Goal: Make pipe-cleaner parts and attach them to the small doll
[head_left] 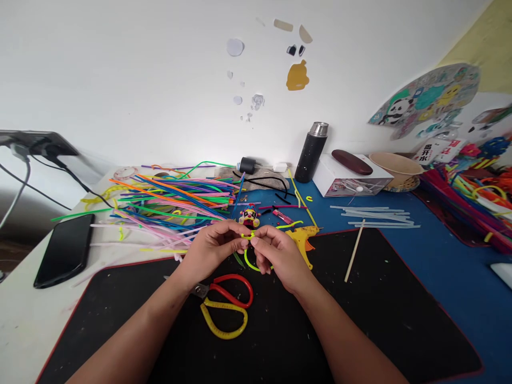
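Observation:
My left hand (212,245) and my right hand (278,253) meet above the black mat, fingertips pinched on a bright yellow-green pipe cleaner (251,261). Its free length curves down in a loop below my fingers. Just behind the fingertips stands a small colourful figure (249,216) with a face. Scissors (226,304) with one red and one yellow handle lie under my left wrist, their blades partly hidden. A yellow glue gun (304,242) rests beside my right hand.
Many coloured pipe cleaners (180,194) are heaped at the back left, near a black phone (64,250). A wooden stick (354,250) and translucent glue sticks (378,216) lie right. Behind stand a black thermos (311,152) and a white box (348,178).

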